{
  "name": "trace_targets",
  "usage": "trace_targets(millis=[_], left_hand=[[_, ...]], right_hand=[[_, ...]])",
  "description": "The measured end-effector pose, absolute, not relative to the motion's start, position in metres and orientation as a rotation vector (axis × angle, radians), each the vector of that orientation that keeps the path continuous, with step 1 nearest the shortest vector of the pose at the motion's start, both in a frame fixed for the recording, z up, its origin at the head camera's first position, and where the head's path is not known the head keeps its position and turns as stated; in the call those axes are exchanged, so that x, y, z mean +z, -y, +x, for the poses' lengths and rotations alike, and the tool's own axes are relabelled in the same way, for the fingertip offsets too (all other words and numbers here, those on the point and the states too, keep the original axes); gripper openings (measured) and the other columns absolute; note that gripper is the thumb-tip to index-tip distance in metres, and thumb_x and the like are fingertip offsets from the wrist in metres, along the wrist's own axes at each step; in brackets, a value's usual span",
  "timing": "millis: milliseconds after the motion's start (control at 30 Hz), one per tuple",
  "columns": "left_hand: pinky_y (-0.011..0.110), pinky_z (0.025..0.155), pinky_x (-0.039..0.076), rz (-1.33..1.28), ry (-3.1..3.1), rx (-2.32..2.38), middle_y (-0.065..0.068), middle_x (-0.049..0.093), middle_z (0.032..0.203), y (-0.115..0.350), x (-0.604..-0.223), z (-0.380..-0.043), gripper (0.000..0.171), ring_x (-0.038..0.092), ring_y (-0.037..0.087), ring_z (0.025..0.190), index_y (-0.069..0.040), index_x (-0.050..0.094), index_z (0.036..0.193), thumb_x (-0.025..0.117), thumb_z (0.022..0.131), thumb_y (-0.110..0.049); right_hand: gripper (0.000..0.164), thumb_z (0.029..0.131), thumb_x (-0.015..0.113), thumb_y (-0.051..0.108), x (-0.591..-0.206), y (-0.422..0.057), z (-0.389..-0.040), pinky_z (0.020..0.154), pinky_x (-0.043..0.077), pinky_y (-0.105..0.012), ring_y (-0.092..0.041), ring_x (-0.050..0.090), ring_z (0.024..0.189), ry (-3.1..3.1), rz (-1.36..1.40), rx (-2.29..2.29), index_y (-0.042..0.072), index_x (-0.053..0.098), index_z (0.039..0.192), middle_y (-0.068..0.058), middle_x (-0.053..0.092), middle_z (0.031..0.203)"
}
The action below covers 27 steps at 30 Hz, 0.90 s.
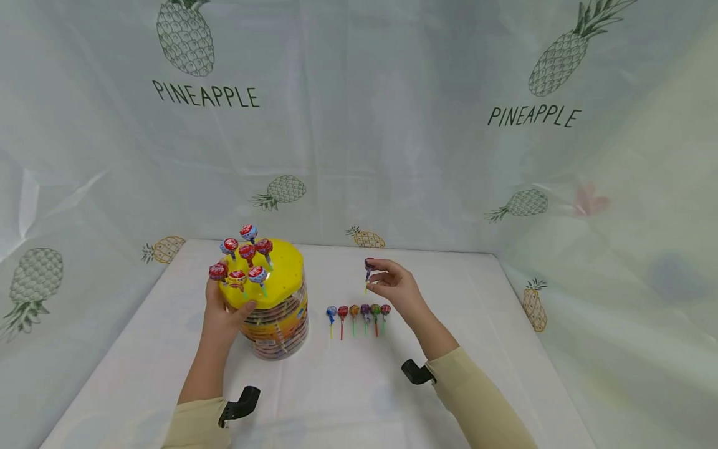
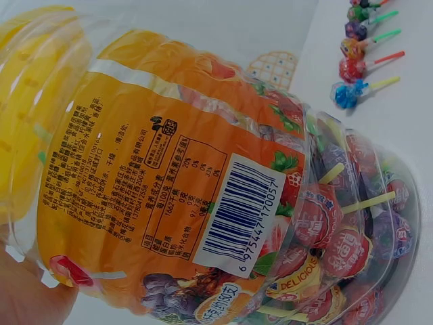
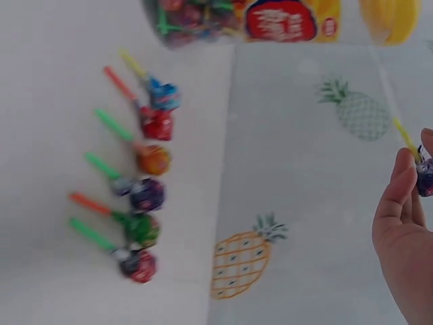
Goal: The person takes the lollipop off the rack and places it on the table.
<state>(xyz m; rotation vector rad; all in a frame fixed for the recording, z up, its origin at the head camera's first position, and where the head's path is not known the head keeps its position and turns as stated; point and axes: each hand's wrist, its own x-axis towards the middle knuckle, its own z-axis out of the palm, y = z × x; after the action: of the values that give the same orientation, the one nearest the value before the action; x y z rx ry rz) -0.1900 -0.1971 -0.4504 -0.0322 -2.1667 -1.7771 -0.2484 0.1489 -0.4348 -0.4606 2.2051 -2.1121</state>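
Note:
A clear plastic jar full of wrapped lollipops stands upright on the left of the table, under a yellow lid. Several lollipops stick up out of that lid, heads on top. My left hand grips the lid's left side, thumb at the front and other fingers mostly hidden behind. In the left wrist view the jar's orange label shows a barcode. Right of the jar, my right hand pinches a purple-wrapped lollipop above the table, its yellow stick pointing down.
Several lollipops lie in a row on the white table, between the jar and my right forearm, sticks towards me. Behind the table hangs a pale curtain printed with pineapples. Black camera mounts sit at both wrists.

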Motion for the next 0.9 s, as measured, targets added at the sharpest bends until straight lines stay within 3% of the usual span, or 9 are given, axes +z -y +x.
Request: trace_targets(millis=[200, 500, 900], left_hand=[[0.051, 0.117, 0.016, -0.037, 2.155, -1.781, 0.007, 0.030, 0.148, 0.197, -0.449, -0.190, 0.082, 0.026, 0.026, 0.139, -0.027, 0.014, 0.153, 0.069, 0.092, -0.022], [0.047, 0.117, 0.019, -0.040, 2.139, -1.786, 0.003, 0.033, 0.145, 0.197, -0.451, -0.191, 0.081, 0.028, 0.021, 0.138, -0.027, 0.015, 0.153, 0.069, 0.092, -0.022], [0.048, 0.117, 0.018, -0.015, 2.145, -1.806, 0.005, 0.032, 0.145, 0.196, -0.449, -0.190, 0.082, 0.027, 0.023, 0.138, -0.026, 0.014, 0.153, 0.069, 0.092, -0.023]], right_hand=[[0.046, 0.087, 0.068, -0.007, -0.464, -0.169, -0.248, 0.080, 0.056, -0.028, -0.020, 0.062, 0.096, -2.253, -0.354, -2.065, 0.003, 0.059, 0.131, -0.015, 0.055, 0.124], [0.048, 0.087, 0.067, -0.008, -0.500, -0.192, -0.242, 0.082, 0.056, -0.030, -0.028, 0.063, 0.099, -2.326, -0.140, -1.919, 0.006, 0.059, 0.132, -0.018, 0.057, 0.124], [0.050, 0.083, 0.071, -0.009, -0.537, -0.214, -0.247, 0.071, 0.055, -0.029, -0.023, 0.064, 0.092, -2.467, -0.008, -1.701, 0.005, 0.061, 0.129, -0.018, 0.061, 0.116]])
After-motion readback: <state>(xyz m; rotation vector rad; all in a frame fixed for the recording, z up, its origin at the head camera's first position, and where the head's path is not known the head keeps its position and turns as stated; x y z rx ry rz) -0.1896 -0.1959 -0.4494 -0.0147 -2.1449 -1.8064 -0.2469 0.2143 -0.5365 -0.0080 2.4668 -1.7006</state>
